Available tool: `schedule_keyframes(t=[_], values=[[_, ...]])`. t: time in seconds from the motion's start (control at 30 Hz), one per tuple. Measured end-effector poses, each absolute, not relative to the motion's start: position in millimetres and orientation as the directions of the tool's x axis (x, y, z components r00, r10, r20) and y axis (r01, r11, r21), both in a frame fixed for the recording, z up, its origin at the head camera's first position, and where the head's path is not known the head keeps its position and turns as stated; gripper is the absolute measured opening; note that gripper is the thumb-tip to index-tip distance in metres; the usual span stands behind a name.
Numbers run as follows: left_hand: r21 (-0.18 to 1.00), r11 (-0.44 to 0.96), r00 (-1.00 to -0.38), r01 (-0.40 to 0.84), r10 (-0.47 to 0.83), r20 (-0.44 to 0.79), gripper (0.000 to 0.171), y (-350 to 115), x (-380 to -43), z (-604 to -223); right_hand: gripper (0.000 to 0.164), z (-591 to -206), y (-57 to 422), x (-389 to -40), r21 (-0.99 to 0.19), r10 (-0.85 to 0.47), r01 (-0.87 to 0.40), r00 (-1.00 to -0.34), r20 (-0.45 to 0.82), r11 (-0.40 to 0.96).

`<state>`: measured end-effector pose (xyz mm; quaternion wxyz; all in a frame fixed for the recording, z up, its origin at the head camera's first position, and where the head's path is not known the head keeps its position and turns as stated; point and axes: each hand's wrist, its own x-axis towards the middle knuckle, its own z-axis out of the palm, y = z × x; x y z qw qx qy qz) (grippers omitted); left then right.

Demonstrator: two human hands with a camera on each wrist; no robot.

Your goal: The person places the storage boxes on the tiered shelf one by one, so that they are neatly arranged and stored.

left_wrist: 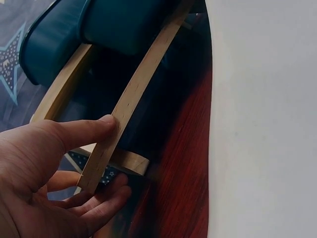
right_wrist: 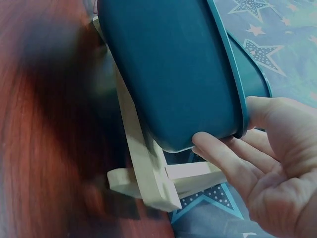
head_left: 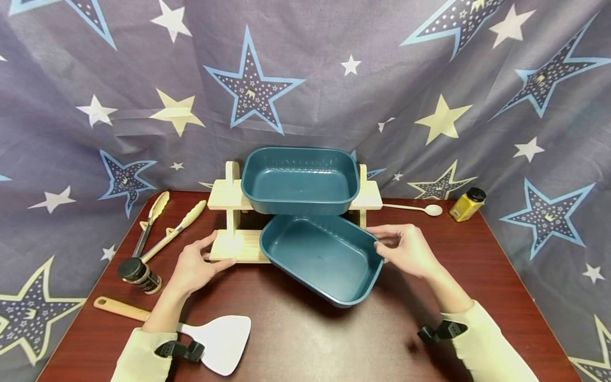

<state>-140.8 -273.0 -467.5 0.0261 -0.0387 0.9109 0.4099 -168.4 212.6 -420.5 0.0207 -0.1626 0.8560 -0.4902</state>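
Observation:
A two-tier wooden rack stands at the back of the table. My left hand grips the left end of its lower board, thumb along the front edge and fingers beneath, as the left wrist view shows. One dark teal bin sits on the upper board. A second teal bin lies askew on the lower tier, its right end swung out past the front edge. My right hand pinches that bin at its right end, with thumb and fingers at the rim.
Tongs and a black-lidded jar lie on the left. A white spatula with a wooden handle passes under my left forearm. Back right are a light spoon and a yellow spice bottle. A star-patterned curtain hangs behind.

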Motion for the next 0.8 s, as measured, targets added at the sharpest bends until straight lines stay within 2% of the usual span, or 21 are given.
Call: schedule_keyframes(t=[0.8], values=[[0.772, 0.629, -0.995, -0.093, -0.044, -0.084, 0.100, -273, -140, -469, 0.036, -421, 177, -183, -0.837, -0.277, -0.263, -0.951, 0.141, 0.479]])
